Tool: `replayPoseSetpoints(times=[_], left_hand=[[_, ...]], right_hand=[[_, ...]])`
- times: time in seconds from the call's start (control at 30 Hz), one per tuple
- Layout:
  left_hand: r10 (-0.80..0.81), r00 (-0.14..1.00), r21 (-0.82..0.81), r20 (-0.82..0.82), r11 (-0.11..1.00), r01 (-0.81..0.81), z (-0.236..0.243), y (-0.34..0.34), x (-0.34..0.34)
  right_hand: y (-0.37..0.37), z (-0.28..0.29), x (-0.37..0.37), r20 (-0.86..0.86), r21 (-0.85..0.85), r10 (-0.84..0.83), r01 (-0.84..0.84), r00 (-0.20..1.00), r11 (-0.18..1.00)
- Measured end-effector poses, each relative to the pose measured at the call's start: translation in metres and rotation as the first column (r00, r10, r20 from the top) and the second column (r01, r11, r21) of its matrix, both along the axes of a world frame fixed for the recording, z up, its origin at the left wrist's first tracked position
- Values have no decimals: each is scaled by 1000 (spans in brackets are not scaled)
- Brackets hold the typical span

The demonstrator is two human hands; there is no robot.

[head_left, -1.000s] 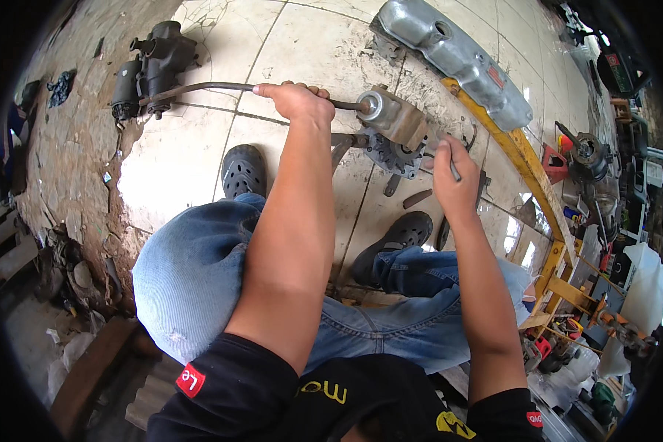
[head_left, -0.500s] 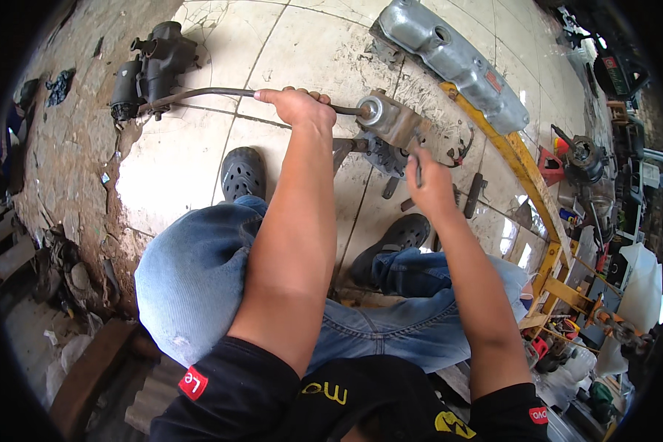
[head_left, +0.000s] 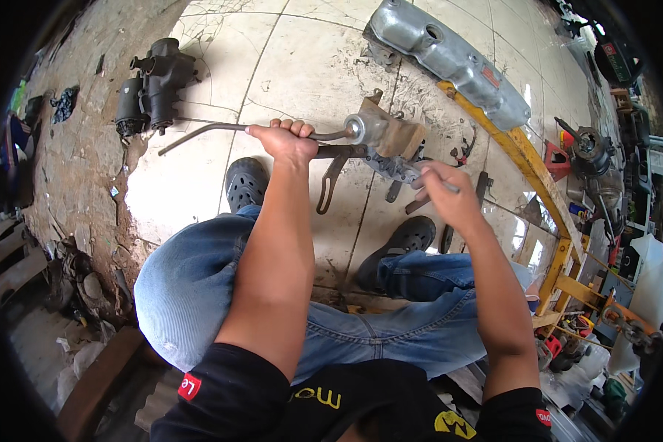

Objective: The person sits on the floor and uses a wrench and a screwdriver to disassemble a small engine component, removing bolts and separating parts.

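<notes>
My left hand is wrapped round a bent metal rod. The rod's right end meets the round collar of a brown and grey metal engine part. This part rests low between my feet, over a grey metal piece and a slotted bracket. My right hand is closed on a slim metal tool at the part's lower right side. Motion blur and the fingers hide the tool's kind.
A dark cast-metal assembly stands at the far left. A silver engine cover lies across a yellow frame at the right. Several tools lie near my right shoe, among them a dark bar. Tools and parts crowd the right edge.
My left hand and the rod have shifted left and nearer me; the rod's free end has swung away from the dark assembly. The engine part has turned slightly. My right hand has moved right and nearer.
</notes>
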State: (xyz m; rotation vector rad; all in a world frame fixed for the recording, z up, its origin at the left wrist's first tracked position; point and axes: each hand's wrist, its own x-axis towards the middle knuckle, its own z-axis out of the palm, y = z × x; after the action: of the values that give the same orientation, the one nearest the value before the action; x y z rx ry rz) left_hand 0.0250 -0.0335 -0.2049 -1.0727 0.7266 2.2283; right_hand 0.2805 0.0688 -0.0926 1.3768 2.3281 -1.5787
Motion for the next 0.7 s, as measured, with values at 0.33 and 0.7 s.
replayPoseSetpoints(times=[0.33, 0.7], left_hand=[[-27, 994, 54, 108, 998, 21, -62, -32, 10], [-187, 981, -3, -49, 982, 187, -37, -10, 0]], right_hand=[[23, 2, -19, -379, -28, -239, 247, 894, 969], [41, -56, -3, -159, 407, -162, 214, 974, 888]])
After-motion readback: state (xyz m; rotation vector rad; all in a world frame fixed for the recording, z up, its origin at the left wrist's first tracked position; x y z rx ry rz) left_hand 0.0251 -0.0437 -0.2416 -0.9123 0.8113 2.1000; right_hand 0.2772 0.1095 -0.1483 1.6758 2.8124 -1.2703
